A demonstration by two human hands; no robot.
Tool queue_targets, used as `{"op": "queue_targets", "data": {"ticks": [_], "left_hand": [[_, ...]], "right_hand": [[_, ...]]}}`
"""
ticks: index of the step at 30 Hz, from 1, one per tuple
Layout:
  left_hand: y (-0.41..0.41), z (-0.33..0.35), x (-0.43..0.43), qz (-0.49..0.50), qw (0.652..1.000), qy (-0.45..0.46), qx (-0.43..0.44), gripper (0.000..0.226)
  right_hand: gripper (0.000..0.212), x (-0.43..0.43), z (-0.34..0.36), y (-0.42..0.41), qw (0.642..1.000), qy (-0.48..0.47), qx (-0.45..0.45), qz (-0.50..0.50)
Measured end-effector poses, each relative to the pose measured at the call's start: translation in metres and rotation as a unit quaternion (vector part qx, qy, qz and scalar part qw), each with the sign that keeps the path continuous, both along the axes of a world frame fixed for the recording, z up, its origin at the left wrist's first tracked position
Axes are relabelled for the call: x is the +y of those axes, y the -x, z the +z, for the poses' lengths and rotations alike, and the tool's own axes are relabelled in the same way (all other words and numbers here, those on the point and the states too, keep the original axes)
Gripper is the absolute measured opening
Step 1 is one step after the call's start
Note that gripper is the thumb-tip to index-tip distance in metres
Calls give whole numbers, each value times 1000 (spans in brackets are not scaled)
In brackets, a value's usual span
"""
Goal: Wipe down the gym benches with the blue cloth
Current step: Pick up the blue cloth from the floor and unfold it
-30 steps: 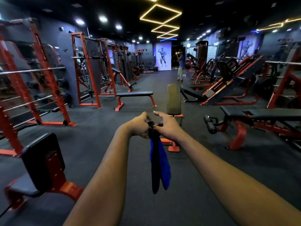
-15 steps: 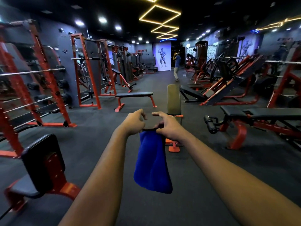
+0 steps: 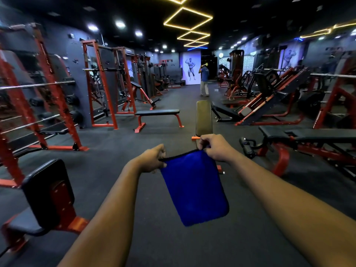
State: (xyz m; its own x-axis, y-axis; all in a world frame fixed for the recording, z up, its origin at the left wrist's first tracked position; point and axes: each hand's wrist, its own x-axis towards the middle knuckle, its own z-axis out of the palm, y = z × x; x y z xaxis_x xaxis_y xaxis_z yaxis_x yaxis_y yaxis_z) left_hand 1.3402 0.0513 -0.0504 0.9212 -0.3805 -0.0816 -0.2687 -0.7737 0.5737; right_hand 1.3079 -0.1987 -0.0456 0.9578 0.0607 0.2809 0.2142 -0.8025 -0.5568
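- Two bare forearms reach in from the bottom edge toward the middle of the frame
- The left grip (image 3: pixel 152 159) is closed on the upper left corner of the blue cloth (image 3: pixel 194 189), fingers curled round its dark top hem
- The right grip (image 3: pixel 215 147) pinches the upper right corner, a little higher in the frame than the left one
- The cloth hangs at the centre of the frame, pulled taut along its top edge between the two grips; it is spread flat with a rounded lower edge, hangs free above the dark floor (image 3: pixel 115 151) and touches no bench
- At lower left stands a padded seat (image 3: pixel 46 191), black cushions on a red frame
- Just behind the right grip and the cloth is a narrow bench (image 3: pixel 203 118) with its pad raised; its lower part is partly hidden by them
- At right lies an adjustable bench (image 3: pixel 300 133), black pads on a red frame, foam rollers at its near end
- Left of centre, farther back, a flat bench (image 3: pixel 158 112) stands on red legs, well apart from the others
- Red racks (image 3: pixel 100 83) line the left wall; a slanted machine (image 3: pixel 269 101) fills the right middle
- Far back a person (image 3: pixel 204 79) stands near a wall poster (image 3: pixel 190 68)
- Yellow square lights (image 3: pixel 187 20) cross the ceiling at top centre
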Motion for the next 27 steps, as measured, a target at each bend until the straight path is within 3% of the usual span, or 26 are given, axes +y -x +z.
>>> {"op": "queue_targets", "data": {"ticks": [7, 14, 19, 23, 27], "left_hand": [[0, 23, -8, -8, 987, 61, -149, 9], [8, 23, -19, -42, 968, 121, -216, 16], [10, 30, -35, -72, 961, 175, -202, 33], [10, 24, -29, -35, 963, 211, -165, 40], [9, -5, -18, -15, 994, 99, -35, 41]], "right_hand": [[32, -10, -24, 4, 999, -23, -16, -18], [26, -7, -3, 5, 993, -72, 91, 0], [23, 25, 7, 2, 984, -103, 103, 104], [13, 35, 12, -4, 991, -100, -13, 82], [7, 34, 25, -2, 978, -195, -67, 39]]}}
